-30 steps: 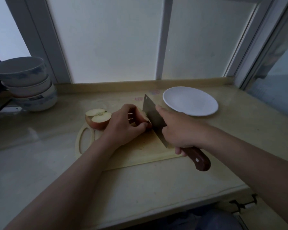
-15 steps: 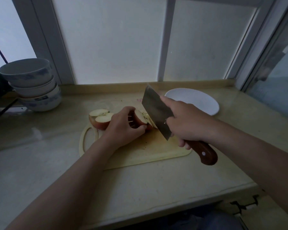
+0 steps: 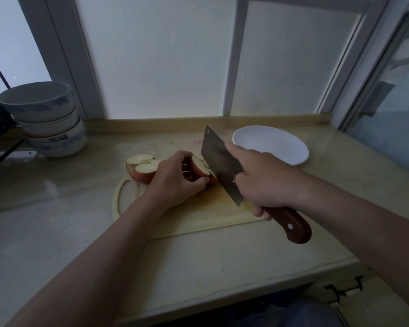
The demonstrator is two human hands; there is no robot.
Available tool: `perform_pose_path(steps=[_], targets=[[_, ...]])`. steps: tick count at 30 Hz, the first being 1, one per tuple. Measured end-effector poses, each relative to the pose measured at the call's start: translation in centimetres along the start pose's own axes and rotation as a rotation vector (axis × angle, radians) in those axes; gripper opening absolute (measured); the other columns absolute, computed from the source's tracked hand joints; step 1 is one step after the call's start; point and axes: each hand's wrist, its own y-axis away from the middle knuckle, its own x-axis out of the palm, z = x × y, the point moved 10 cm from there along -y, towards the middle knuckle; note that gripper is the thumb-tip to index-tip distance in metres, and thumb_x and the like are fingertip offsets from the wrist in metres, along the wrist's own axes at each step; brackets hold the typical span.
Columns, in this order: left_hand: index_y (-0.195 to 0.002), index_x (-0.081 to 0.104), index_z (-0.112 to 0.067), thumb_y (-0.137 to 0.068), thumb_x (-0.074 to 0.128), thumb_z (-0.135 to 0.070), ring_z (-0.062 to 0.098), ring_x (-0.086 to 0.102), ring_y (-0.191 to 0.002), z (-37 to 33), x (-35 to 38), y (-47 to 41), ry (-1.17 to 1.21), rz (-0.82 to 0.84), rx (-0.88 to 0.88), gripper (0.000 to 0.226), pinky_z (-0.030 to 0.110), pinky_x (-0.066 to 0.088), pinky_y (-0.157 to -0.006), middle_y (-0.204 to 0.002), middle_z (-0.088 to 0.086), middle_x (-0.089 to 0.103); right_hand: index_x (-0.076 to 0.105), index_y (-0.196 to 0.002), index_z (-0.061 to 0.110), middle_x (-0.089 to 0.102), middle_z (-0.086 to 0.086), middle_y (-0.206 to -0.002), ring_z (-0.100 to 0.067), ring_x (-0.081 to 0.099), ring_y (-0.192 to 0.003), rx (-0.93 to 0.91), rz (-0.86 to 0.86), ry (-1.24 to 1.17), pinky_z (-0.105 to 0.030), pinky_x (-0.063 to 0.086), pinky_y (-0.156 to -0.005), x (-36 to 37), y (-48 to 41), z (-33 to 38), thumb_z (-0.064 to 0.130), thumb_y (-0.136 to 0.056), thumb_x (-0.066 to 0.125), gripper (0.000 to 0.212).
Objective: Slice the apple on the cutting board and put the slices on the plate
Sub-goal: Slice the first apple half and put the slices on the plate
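While the pale worktop (image 3: 57,220) fills the lower frame, the cutting board (image 3: 198,215) lies at its centre, handle hole to the left. A stack of bowls (image 3: 47,119) sits at the upper left. The white plate (image 3: 281,147), with no slices on it, waits at centre right, just beyond the board.

The cleaver (image 3: 219,161) stands blade-down over the board's middle, at the right edge of the apple piece (image 3: 200,167). Whether the edge has entered the flesh I cannot tell. The right hand (image 3: 265,182) has its grip wrapped round the wooden handle, forefinger laid along the blade. The left hand (image 3: 175,180) arches over the apple piece, its grip pinching it down against the board. Two more cut pieces (image 3: 141,167) rest at the board's left end, touching each other.

The step in hand looks like taking a slice off the held piece. To do it well, the left fingertips should stay tucked behind the knuckles, clear of the edge. The blade should go straight down with steady pressure, and the piece should be held firmly so it cannot rock or roll.
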Motion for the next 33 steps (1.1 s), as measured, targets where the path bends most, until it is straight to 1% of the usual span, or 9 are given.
perform_pose_path(steps=[2,6,9,12,16,23,26,30,33], targets=[[-0.142,0.048,-0.016,-0.077,0.088,-0.034,0.012,0.063,-0.113,0.0,-0.1,0.0,0.001,-0.008,-0.003,0.078,0.023,0.055,-0.093,-0.128,-0.001,0.062,0.001,-0.162,0.05,0.067,-0.016,-0.078,-0.016,0.063,-0.039,0.014,0.007,0.015,-0.035,0.061,-0.049,0.1,0.3,0.0,0.008,-0.104,0.039,0.08],[-0.142,0.049,-0.017,-0.077,0.088,-0.032,0.013,0.063,-0.113,0.0,-0.1,0.1,0.01,-0.006,-0.006,0.078,0.024,0.055,-0.093,-0.128,-0.001,0.062,0.001,-0.162,0.05,0.062,-0.014,-0.078,-0.014,0.06,-0.035,0.022,-0.004,0.014,-0.034,0.06,-0.049,0.2,0.8,-0.1,0.009,-0.105,0.039,0.08],[-0.144,0.048,-0.017,-0.079,0.087,-0.032,0.013,0.063,-0.113,0.1,0.0,0.1,0.002,0.001,-0.011,0.077,0.02,0.054,-0.09,-0.128,-0.001,0.062,0.004,-0.162,0.051,0.068,-0.016,-0.084,-0.018,0.065,-0.041,0.02,-0.014,0.008,-0.034,0.06,-0.048,0.1,0.5,-0.3,0.008,-0.103,0.039,0.081],[-0.145,0.047,-0.017,-0.081,0.085,-0.036,0.014,0.061,-0.115,0.1,-0.1,0.0,-0.02,-0.012,-0.018,0.077,0.022,0.052,-0.092,-0.129,-0.002,0.061,0.005,-0.162,0.052,0.067,-0.014,-0.093,-0.021,0.071,-0.05,0.014,-0.02,-0.009,-0.035,0.06,-0.049,0.0,0.2,-0.3,0.008,-0.103,0.041,0.081],[-0.146,0.05,-0.013,-0.088,0.075,-0.04,0.011,0.054,-0.111,0.0,-0.8,0.0,-0.06,-0.066,-0.034,0.068,0.021,0.044,-0.089,-0.127,-0.003,0.06,0.003,-0.161,0.053,0.071,-0.016,-0.092,-0.028,0.074,-0.059,0.012,-0.05,-0.059,-0.037,0.062,-0.051,-1.2,-0.2,-0.5,0.01,-0.104,0.043,0.082],[-0.15,0.043,-0.017,-0.09,0.074,-0.035,0.013,0.055,-0.11,0.3,-0.5,-0.2,-0.031,-0.026,-0.064,0.069,0.02,0.045,-0.083,-0.136,0.003,0.056,0.005,-0.162,0.052,0.073,-0.016,-0.088,-0.026,0.074,-0.056,0.043,-0.111,-0.086,-0.035,0.06,-0.049,-2.4,-0.7,-2.6,0.008,-0.103,0.04,0.081],[-0.151,0.041,-0.018,-0.086,0.077,-0.031,0.014,0.053,-0.118,0.3,-0.3,-0.2,-0.06,-0.008,-0.047,0.075,0.024,0.049,-0.09,-0.144,0.004,0.051,0.004,-0.162,0.051,0.072,-0.017,-0.091,-0.028,0.074,-0.058,0.058,-0.106,-0.104,-0.035,0.061,-0.05,-2.1,-1.0,-3.5,0.007,-0.102,0.04,0.082],[-0.152,0.037,-0.016,-0.081,0.079,-0.029,0.015,0.047,-0.127,0.3,0.0,-0.1,-0.16,0.023,-0.035,0.083,0.031,0.045,-0.106,-0.147,0.004,0.046,0.005,-0.162,0.051,0.071,-0.015,-0.094,-0.029,0.075,-0.06,0.06,-0.093,-0.123,-0.035,0.061,-0.049,-1.6,-0.9,-4.4,0.007,-0.102,0.039,0.082],[-0.154,0.033,-0.016,-0.081,0.079,-0.026,0.015,0.044,-0.13,0.5,-0.1,-0.1,-0.187,0.049,-0.042,0.088,0.028,0.039,-0.106,-0.148,0.004,0.045,0.005,-0.162,0.05,0.068,-0.016,-0.108,-0.026,0.074,-0.057,0.049,-0.096,-0.135,-0.034,0.06,-0.049,-1.7,-0.9,-4.9,0.005,-0.101,0.039,0.084]])
